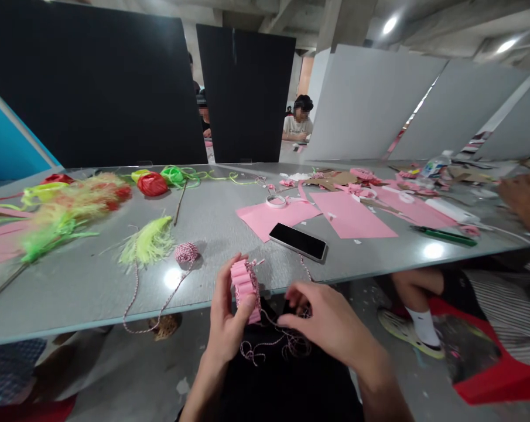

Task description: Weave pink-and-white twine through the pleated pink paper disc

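Note:
My left hand (229, 313) is closed around a pink ridged paper piece (244, 278), held upright just off the table's front edge. Pink-and-white twine runs along the right side of this piece, with a short end sticking out at its top. To the right, my right hand (320, 310) has its fingers curled and thumb pressed in on the twine (269, 318) that leads from the piece. A loose tangle of the same twine (297, 344) hangs over my lap. On the table sits a twine ball (186, 252), its strand looping over the edge.
A black-screened phone (298, 241) lies beyond my hands, near pink sheets (352, 214) and a tape roll (276, 201). Green fringe (148, 241), a stick (180, 202) and red yarn (152, 184) lie left. A green cutter (444, 235) is right, near another person's arm (526, 199).

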Tool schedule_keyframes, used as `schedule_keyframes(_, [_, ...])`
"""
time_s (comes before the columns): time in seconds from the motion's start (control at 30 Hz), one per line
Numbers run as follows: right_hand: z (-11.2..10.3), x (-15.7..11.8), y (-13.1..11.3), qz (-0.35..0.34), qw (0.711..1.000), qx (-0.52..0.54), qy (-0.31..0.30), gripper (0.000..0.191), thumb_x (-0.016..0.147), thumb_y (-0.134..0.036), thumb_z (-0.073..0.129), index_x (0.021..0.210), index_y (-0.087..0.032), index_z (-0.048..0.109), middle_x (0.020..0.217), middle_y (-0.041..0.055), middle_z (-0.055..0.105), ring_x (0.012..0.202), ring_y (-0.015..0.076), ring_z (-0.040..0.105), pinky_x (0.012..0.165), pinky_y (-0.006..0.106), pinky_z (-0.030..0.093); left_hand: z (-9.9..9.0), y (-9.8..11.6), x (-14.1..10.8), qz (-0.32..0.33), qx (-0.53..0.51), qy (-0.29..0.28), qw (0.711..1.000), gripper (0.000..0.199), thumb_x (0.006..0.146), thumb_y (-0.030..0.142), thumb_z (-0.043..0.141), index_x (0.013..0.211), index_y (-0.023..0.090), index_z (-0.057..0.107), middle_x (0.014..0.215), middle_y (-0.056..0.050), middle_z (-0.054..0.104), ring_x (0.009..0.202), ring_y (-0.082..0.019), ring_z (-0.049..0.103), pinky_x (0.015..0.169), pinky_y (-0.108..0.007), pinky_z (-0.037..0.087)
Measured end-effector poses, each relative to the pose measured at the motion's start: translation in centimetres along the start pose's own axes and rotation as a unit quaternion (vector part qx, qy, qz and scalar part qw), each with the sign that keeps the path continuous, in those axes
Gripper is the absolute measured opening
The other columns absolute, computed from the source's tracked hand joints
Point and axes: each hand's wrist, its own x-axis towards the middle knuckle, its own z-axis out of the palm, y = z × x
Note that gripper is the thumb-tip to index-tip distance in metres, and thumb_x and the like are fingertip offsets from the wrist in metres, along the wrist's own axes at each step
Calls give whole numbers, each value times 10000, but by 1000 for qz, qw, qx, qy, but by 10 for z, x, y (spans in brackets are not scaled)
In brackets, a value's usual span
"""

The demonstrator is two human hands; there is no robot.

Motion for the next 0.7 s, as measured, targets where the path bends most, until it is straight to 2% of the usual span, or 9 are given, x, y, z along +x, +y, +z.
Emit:
schedule_keyframes(0.1, [13, 4, -26, -115, 987, 114, -5, 117, 915, -215, 835, 923, -234, 720, 936, -9, 794, 845, 168, 725, 781, 281, 519, -1, 1, 0, 0, 1, -3, 1000, 587, 1016, 472, 667, 1566, 346, 504, 1602, -109, 546, 1458, -372, 526, 1251, -603, 343])
schedule_keyframes(0.17, [14, 6, -28, -149, 984, 95, -29, 93, 978, -162, 751, 924, -235, 732, 964, -7, 806, 887, 169, 736, 813, 283, 511, -1, 0, 0, -4, -3, -3, 1000, 579, 1018, 466, 664, 1565, 361, 503, 1603, -103, 545, 1456, -367, 530, 1247, -601, 350])
schedule_keyframes(0.2, [12, 6, -23, -127, 990, 46, -45, 119, 988, -141, 723, 913, -233, 740, 966, 4, 809, 908, 186, 743, 821, 299, 506, -2, 0, 0, -5, -4, -3, 1000, 573, 1020, 457, 664, 1563, 369, 504, 1605, -99, 544, 1457, -363, 530, 1252, -601, 344])
schedule_keyframes(0.27, [3, 6, -5, -15, 993, -87, -75, 150, 956, -96, 718, 864, -208, 753, 939, 57, 809, 921, 256, 755, 807, 354, 500, -2, -1, 0, -5, -8, -2, 1000, 567, 1020, 440, 670, 1560, 379, 508, 1611, -92, 541, 1462, -358, 529, 1266, -604, 324])
schedule_keyframes(0.33, [-7, 5, 14, 97, 975, -180, -84, 129, 925, -74, 725, 866, -184, 758, 938, 111, 804, 935, 324, 758, 786, 399, 498, -1, -3, 0, -3, -8, 1, 1000, 564, 1016, 437, 676, 1554, 379, 517, 1610, -91, 547, 1465, -358, 528, 1273, -602, 316])
schedule_keyframes(0.37, [-10, 4, 19, 117, 972, -188, -74, 105, 915, -76, 738, 904, -178, 759, 967, 121, 803, 957, 337, 756, 797, 412, 503, -1, -3, 0, -2, -6, 5, 1000, 563, 1013, 441, 678, 1550, 375, 524, 1605, -93, 554, 1466, -360, 528, 1273, -600, 319])
schedule_keyframes(0.47, [-7, 4, 11, 16, 997, -65, -44, 183, 886, -171, 844, 1031, -213, 740, 1055, 57, 799, 989, 270, 743, 864, 379, 525, 0, -3, 1, 1, 2, 6, 1000, 566, 1007, 450, 682, 1546, 367, 531, 1595, -96, 565, 1466, -364, 531, 1269, -594, 328])
schedule_keyframes(0.57, [10, 8, -17, -123, 988, 82, -33, 178, 896, -251, 879, 991, -227, 731, 1007, 2, 790, 909, 188, 724, 827, 297, 523, -1, -1, 0, 2, 0, 3, 1000, 560, 1017, 465, 662, 1551, 367, 522, 1602, -98, 555, 1461, -370, 536, 1252, -601, 350])
schedule_keyframes(0.7, [16, 14, -25, -143, 986, 86, -17, 86, 962, -174, 797, 904, -206, 742, 927, -1, 796, 842, 170, 716, 785, 285, 492, -2, 0, -1, 9, 7, -11, 1000, 568, 1016, 448, 679, 1554, 375, 515, 1617, -97, 532, 1491, -374, 499, 1266, -617, 322])
